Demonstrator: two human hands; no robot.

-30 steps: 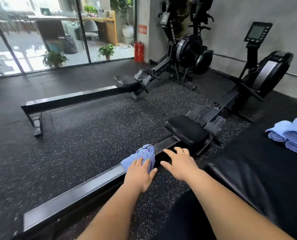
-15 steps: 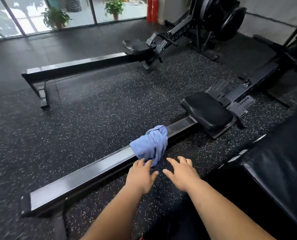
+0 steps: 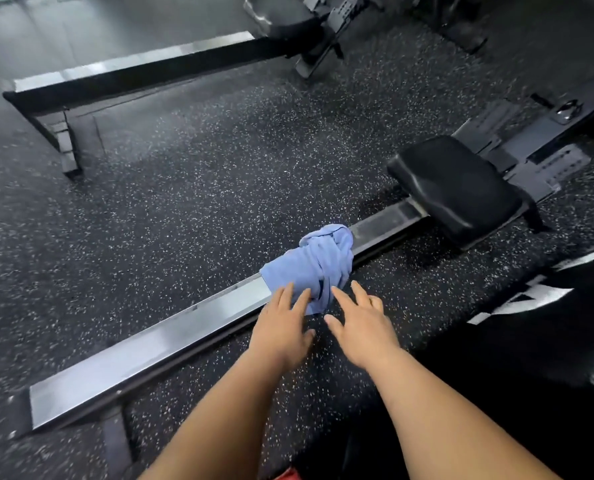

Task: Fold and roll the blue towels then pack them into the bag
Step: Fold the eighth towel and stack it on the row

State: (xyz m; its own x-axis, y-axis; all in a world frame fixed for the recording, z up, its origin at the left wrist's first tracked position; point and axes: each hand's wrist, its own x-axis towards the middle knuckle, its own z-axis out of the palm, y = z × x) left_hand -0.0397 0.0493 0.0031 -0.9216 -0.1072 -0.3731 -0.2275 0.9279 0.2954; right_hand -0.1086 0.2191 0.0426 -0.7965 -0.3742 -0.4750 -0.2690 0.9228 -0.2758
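- One blue towel [image 3: 314,261] is lying bunched on the rail [image 3: 150,355] of the nearer rowing machine. Its soft terry cloth is gathering into thick folds, with a knot-like twist at the far end and a flatter flap at the left.
- Its lower folds are hanging over the rail's near edge, toward the floor [image 3: 184,188].
- That rail is running as a long, flat bar with a brushed grey metal top and a dark side. The towel is sitting toward its seat end, well apart from its near-left end.
- On the same rail, a black padded seat [image 3: 458,188], a rounded block with a smooth, faintly glossy skin, is sitting just beyond the towel, apart from it.
- Palm down, the left hand [image 3: 281,327] is hovering with straight, spread fingers, gripping nothing. Its fingertips [image 3: 288,292] are overlapping the towel's near-left edge; actual contact I cannot tell.
- Likewise splayed and holding nothing, the right hand [image 3: 361,327] is hovering just beside the hanging fold.
- Black rubber flooring, grainy and flecked with white, is spreading under everything.
- Farther off, a second rail [image 3: 132,67] of the same metal is lying.
- Along the floor's right edge, a smooth black mat [image 3: 530,341] with white markings is lying.
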